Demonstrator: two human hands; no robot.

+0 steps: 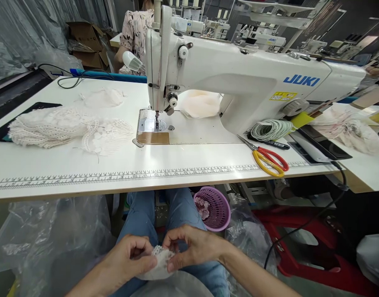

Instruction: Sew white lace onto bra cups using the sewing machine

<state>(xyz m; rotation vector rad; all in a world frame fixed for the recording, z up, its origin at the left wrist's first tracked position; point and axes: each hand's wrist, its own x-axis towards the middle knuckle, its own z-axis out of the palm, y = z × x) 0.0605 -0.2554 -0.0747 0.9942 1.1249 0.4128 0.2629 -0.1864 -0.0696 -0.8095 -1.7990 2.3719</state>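
Observation:
Over my lap, a small white lace-edged fabric piece (160,266) is pinched between both hands. My left hand (127,255) grips its left side with thumb and bent fingers. From the right, my right hand (192,247) pinches its other edge, thumb on top. Beneath the piece shows part of a pale round surface (177,284). In front stands a white JUKI sewing machine (239,66), its presser foot (157,123) over the needle plate. Left of it, a stack of white lace pieces (50,126) lies on the table, with another lace piece (105,136) beside it.
Red-and-yellow scissors (270,161) lie near the table's front edge, by a coil of pale cord (270,130). A printed ruler (133,175) runs along that edge. Below are a purple basket (219,208), plastic bags (53,239) and a red stool (313,243). Another person (136,33) sits behind.

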